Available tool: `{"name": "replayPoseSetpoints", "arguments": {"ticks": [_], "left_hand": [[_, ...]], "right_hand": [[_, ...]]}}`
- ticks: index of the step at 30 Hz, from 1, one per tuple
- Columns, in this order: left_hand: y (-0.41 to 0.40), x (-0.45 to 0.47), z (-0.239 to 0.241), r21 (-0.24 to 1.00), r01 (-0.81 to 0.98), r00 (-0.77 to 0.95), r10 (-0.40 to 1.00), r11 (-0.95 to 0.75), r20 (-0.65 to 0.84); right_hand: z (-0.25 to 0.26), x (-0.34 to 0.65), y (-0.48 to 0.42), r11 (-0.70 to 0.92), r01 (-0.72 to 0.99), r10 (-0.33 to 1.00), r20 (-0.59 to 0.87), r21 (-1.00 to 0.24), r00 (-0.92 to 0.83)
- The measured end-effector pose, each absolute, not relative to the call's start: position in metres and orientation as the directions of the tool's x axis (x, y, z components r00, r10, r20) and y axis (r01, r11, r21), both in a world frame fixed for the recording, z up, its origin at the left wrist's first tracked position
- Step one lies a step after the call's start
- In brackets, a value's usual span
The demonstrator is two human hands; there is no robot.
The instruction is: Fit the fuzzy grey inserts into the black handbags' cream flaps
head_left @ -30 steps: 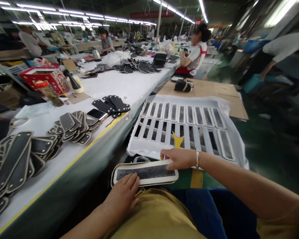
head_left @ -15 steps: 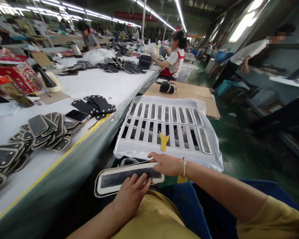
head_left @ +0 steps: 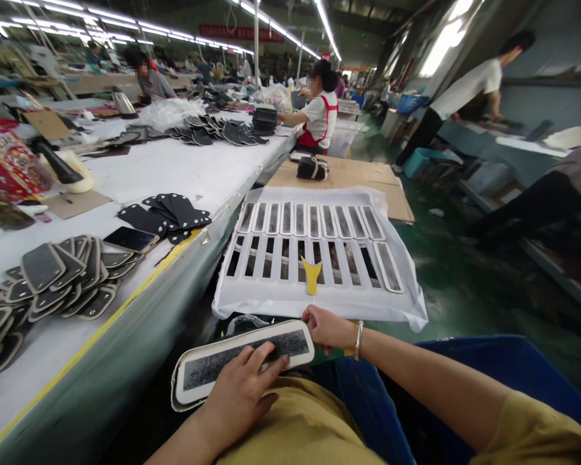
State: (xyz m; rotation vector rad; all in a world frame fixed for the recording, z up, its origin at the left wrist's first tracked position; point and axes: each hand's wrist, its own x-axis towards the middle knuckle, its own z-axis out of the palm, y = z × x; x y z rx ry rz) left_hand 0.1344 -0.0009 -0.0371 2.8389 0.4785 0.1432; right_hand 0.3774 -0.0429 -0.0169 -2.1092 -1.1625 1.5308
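Across my lap lies a stack of long rounded panels [head_left: 203, 374], each with a pale rim and a dark speckled middle. Flat on the top panel rests my left hand [head_left: 244, 381], its fingers spread. At the right end, my right hand [head_left: 326, 328] has its fingers curled closed on the panel's edge; the fingertips are partly hidden. Beyond it stands a white slotted frame [head_left: 271, 303]. Similar panels [head_left: 314, 221] fill its back row, and a single panel [head_left: 388, 266] lies at the front row's right end. A yellow forked piece [head_left: 312, 274] sits at the front row's middle.
The long white table [head_left: 174, 174] at left carries piled dark rounded pieces [head_left: 43, 268], black cut pieces [head_left: 167, 213] and a phone [head_left: 132, 239]. Cardboard [head_left: 363, 184] lies behind the frame. A blue bin [head_left: 503, 368] stands at my right. A co-worker [head_left: 319, 116] sits farther along.
My right hand has drawn back from over the top panel to its right end, with fingers now curled. The view has turned slightly right. My left hand stays on the stack.
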Motion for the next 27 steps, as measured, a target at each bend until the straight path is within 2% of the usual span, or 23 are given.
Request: {"name": "replayPoseSetpoints", "arguments": {"ticks": [2,5,10,12,15,16,18,21,23,25,27], "left_hand": [[-0.001,0.135,-0.038,0.251,0.312,0.94,0.336,-0.916,0.056],[0.0,0.136,-0.038,0.239,0.301,0.948,0.316,-0.923,0.025],[0.001,0.143,-0.033,0.263,0.311,0.95,0.298,-0.913,-0.091],[0.001,0.147,-0.03,0.274,0.329,0.944,0.307,-0.904,-0.121],[0.002,0.152,-0.027,0.264,0.368,0.927,0.331,-0.891,-0.176],[0.003,0.153,-0.026,0.264,0.384,0.92,0.341,-0.885,-0.193],[0.006,0.154,-0.024,0.288,0.401,0.912,0.349,-0.87,-0.214],[0.013,0.153,-0.02,0.371,0.382,0.923,0.33,-0.846,-0.196],[0.016,0.152,-0.017,0.412,0.368,0.93,0.322,-0.834,-0.179],[0.018,0.15,-0.016,0.422,0.354,0.935,0.311,-0.835,-0.168],[0.018,0.148,-0.015,0.409,0.336,0.942,0.297,-0.848,-0.158]], "right_hand": [[-0.021,0.38,-0.04,-0.605,0.575,0.705,-0.707,-0.551,0.065],[-0.023,0.382,-0.041,-0.532,0.643,0.709,-0.705,-0.551,-0.017],[-0.016,0.385,-0.043,-0.301,0.801,0.782,-0.615,-0.517,-0.103],[-0.007,0.387,-0.042,-0.126,0.89,0.813,-0.559,-0.438,-0.16],[0.013,0.386,-0.041,0.141,0.965,0.832,-0.502,-0.221,-0.237],[0.021,0.384,-0.039,0.2,0.965,0.829,-0.495,-0.172,-0.26],[0.037,0.38,-0.035,0.237,0.96,0.833,-0.478,-0.15,-0.28],[0.055,0.373,-0.027,0.153,0.97,0.862,-0.455,-0.187,-0.224],[0.059,0.374,-0.024,0.031,0.962,0.865,-0.475,-0.271,-0.162],[0.054,0.382,-0.025,-0.129,0.885,0.812,-0.56,-0.447,-0.164],[0.041,0.395,-0.03,-0.347,0.683,0.732,-0.641,-0.643,-0.231]]}}
